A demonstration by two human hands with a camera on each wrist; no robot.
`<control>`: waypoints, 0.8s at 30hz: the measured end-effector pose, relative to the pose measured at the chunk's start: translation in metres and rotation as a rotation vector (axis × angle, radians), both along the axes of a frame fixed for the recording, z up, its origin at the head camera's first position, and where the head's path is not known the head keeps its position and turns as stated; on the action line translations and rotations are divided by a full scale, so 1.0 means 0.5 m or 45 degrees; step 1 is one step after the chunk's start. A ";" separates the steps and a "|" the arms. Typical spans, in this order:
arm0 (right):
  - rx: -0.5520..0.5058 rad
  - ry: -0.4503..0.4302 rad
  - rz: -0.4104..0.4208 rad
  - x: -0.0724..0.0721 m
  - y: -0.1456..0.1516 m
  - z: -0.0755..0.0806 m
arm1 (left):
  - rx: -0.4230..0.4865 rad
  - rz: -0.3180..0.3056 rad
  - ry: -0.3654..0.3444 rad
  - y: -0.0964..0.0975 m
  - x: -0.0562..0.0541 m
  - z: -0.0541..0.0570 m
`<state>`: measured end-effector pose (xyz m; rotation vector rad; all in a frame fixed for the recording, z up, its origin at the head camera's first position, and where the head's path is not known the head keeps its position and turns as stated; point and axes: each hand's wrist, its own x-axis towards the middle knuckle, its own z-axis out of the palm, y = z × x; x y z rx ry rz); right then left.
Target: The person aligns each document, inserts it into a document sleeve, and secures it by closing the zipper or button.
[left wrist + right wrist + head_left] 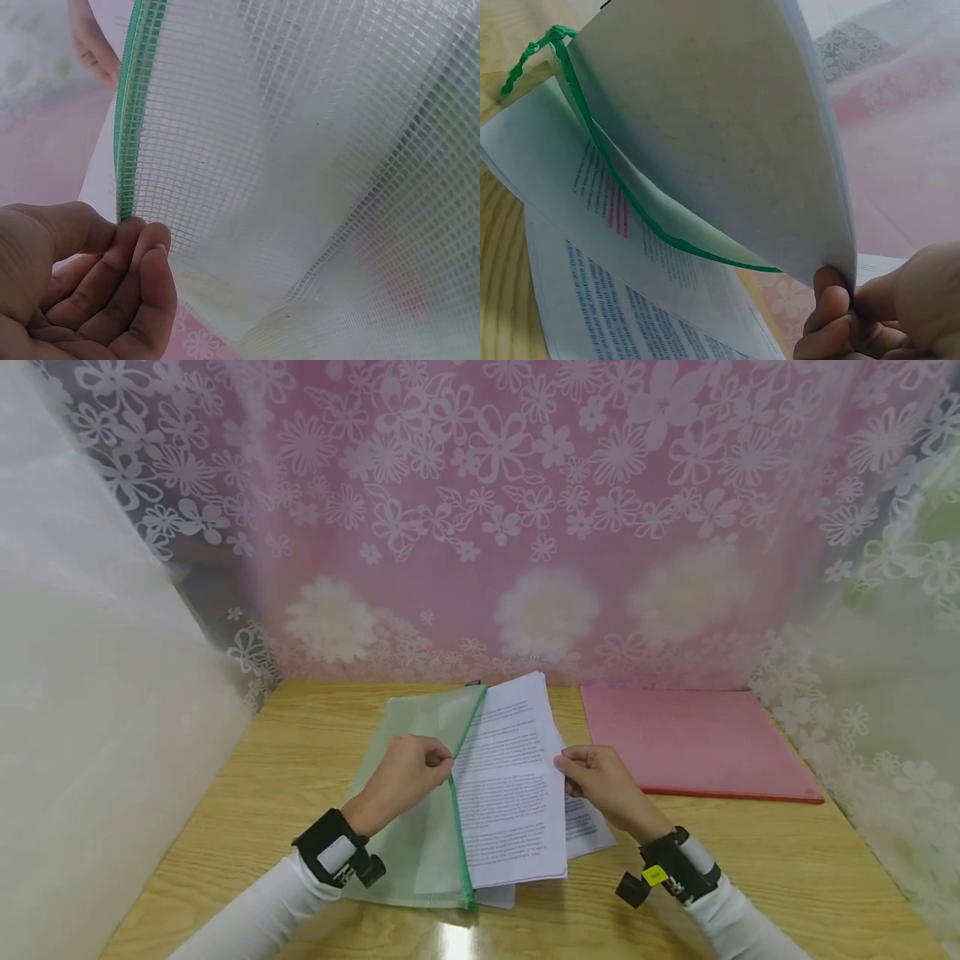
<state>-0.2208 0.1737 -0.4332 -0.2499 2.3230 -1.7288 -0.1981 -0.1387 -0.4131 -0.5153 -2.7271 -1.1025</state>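
The translucent pale-green mesh pouch with green zipper edging [427, 852] rests on the wood-grain table [262, 793], its right edge open. The stack of white printed paper sheets [510, 793] protrudes rightward past this edge, raised above further printed sheets [588, 831].

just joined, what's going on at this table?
A person is handling papers at a mesh pouch. The left hand pinches the pouch by its green edge, and the right hand grips a stack of printed sheets that sits partly inside the opening. Whether the stack is going in or coming out, I can't tell from this moment. More printed pages lie underneath, and a pink folder lies off to the right.
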 end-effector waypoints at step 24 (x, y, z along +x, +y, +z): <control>-0.026 0.055 -0.020 0.004 -0.020 -0.017 | 0.049 0.023 -0.012 0.012 0.001 0.000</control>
